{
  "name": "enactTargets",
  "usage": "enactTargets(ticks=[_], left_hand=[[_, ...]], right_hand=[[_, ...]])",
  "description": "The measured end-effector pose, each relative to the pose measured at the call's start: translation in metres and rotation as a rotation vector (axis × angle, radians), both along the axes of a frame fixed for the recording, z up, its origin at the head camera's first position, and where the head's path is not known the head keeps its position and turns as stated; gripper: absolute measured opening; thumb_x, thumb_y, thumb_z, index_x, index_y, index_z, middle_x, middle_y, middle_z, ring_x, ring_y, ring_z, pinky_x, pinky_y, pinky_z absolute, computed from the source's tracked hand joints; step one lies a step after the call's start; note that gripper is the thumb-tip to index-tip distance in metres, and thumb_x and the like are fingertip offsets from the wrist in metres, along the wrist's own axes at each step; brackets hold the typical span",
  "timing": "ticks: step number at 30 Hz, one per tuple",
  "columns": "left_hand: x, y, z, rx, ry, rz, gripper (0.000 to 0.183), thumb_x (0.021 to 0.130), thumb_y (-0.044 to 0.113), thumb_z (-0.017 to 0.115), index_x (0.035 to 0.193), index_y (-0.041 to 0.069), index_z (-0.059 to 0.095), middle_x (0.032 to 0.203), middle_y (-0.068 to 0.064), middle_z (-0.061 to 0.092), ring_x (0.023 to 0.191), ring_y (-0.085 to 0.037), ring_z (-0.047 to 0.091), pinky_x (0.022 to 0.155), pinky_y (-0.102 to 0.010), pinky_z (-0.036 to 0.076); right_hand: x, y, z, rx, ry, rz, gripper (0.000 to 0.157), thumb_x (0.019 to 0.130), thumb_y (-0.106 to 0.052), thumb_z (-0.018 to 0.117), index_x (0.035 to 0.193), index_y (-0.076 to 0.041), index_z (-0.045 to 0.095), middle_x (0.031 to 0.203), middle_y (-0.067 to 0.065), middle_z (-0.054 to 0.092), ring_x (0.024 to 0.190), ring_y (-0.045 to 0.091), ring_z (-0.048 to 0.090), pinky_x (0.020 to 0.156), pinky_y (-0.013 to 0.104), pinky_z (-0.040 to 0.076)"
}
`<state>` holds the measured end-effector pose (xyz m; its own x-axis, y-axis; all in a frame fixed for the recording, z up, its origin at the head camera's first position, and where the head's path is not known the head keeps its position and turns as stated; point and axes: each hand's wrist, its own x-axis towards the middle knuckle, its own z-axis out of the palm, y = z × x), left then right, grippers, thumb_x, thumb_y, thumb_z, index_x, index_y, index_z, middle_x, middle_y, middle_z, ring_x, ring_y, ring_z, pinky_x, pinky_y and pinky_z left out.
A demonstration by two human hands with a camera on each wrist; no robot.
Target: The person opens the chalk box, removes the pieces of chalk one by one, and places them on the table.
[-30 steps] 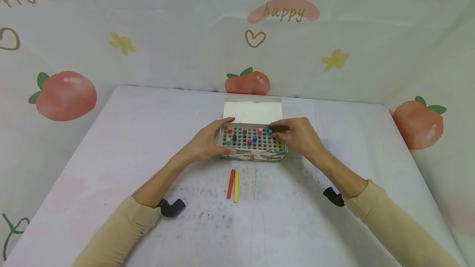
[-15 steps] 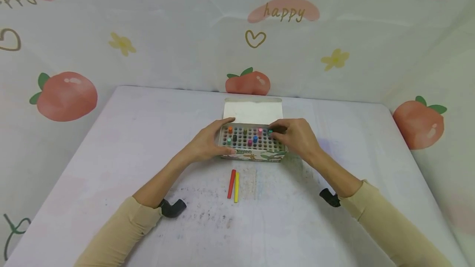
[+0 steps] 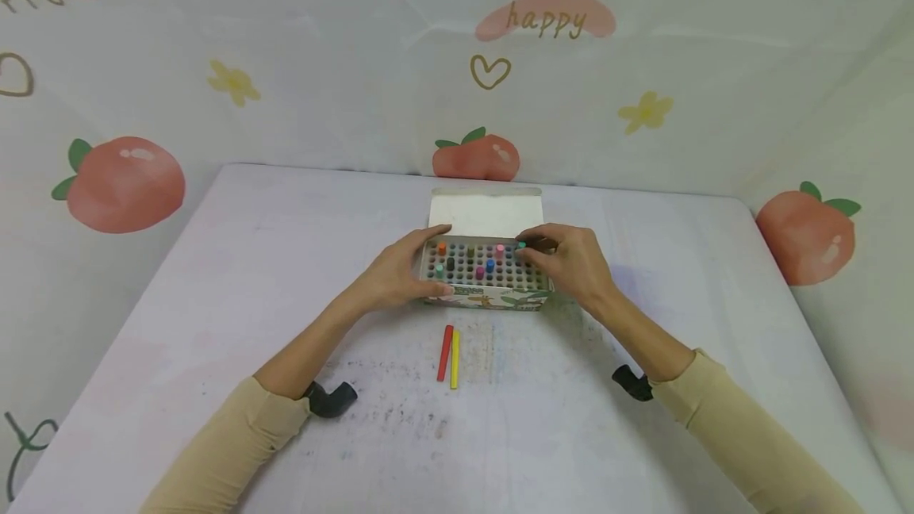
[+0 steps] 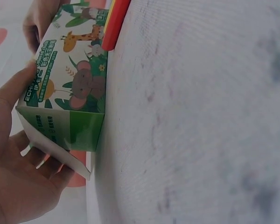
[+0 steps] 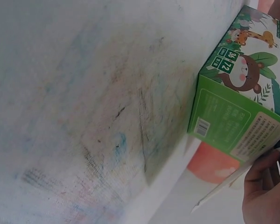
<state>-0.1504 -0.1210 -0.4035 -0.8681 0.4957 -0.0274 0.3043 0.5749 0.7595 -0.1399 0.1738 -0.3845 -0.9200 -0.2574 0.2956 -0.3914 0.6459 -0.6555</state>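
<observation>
A printed chalk box [image 3: 488, 297] with animal pictures stands on the table, its lid [image 3: 487, 212] folded back. Its top is a tray of holes, from which several colored chalk sticks poke up, such as an orange chalk [image 3: 442, 248] and a blue chalk [image 3: 489, 266]. My left hand [image 3: 395, 272] grips the box's left end, thumb on the front face and fingers toward the back. At the back right corner my right hand [image 3: 574, 260] pinches the top of a green chalk [image 3: 522, 245]; its lower part is hidden. In the right wrist view the fingertips are partly cut off.
A red chalk stick [image 3: 445, 353] and a yellow chalk stick [image 3: 455, 359] lie side by side in front of the box. Colored smudges mark the white tabletop [image 3: 400, 419]. A fruit-printed wall cloth [image 3: 343, 101] rises behind the table.
The green chalk's top has shifted slightly up in the head view, with my right fingers on it. My right forearm has moved a little left. The left hand stays on the box.
</observation>
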Motion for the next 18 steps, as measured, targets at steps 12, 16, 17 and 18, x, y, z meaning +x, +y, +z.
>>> enactTargets(ticks=[12, 16, 17, 18], left_hand=[[0.0014, -0.0018, 0.0006, -0.009, -0.034, 0.012, 0.093, 0.078, 0.038, 0.085, 0.155, 0.031, 0.033, 0.156, -0.006, 0.036, 0.143, -0.031, 0.032, 0.109, -0.061, 0.030], [0.0010, -0.0006, 0.0012, -0.004, -0.024, 0.012, 0.093, 0.078, 0.038, 0.085, 0.155, 0.031, 0.033, 0.155, -0.007, 0.037, 0.142, -0.031, 0.034, 0.109, -0.060, 0.030], [0.0010, -0.0004, 0.0013, -0.004, -0.027, 0.013, 0.093, 0.078, 0.038, 0.085, 0.155, 0.031, 0.033, 0.155, -0.007, 0.037, 0.142, -0.031, 0.034, 0.110, -0.060, 0.030], [0.0012, -0.0001, 0.0014, -0.004, -0.032, 0.015, 0.093, 0.078, 0.038, 0.085, 0.155, 0.031, 0.033, 0.155, -0.007, 0.037, 0.142, -0.031, 0.034, 0.110, -0.060, 0.030]], right_hand=[[0.0017, 0.0004, 0.0036, -0.061, -0.086, 0.019, 0.014, 0.089, -0.016, 0.076, 0.102, -0.011, 0.072, 0.091, 0.002, 0.075, 0.083, 0.016, 0.072, 0.071, 0.032, 0.055], [0.0017, 0.0006, 0.0062, -0.091, -0.057, 0.023, 0.015, 0.089, -0.016, 0.076, 0.102, -0.011, 0.072, 0.092, 0.002, 0.075, 0.081, 0.017, 0.072, 0.069, 0.027, 0.055], [0.0017, 0.0004, 0.0066, -0.102, -0.051, 0.023, 0.016, 0.088, -0.016, 0.076, 0.103, -0.011, 0.073, 0.092, 0.002, 0.075, 0.081, 0.017, 0.072, 0.069, 0.026, 0.054], [0.0014, 0.0003, 0.0065, -0.117, -0.050, 0.024, 0.016, 0.088, -0.017, 0.076, 0.103, -0.011, 0.073, 0.092, 0.002, 0.075, 0.080, 0.017, 0.072, 0.068, 0.024, 0.054]])
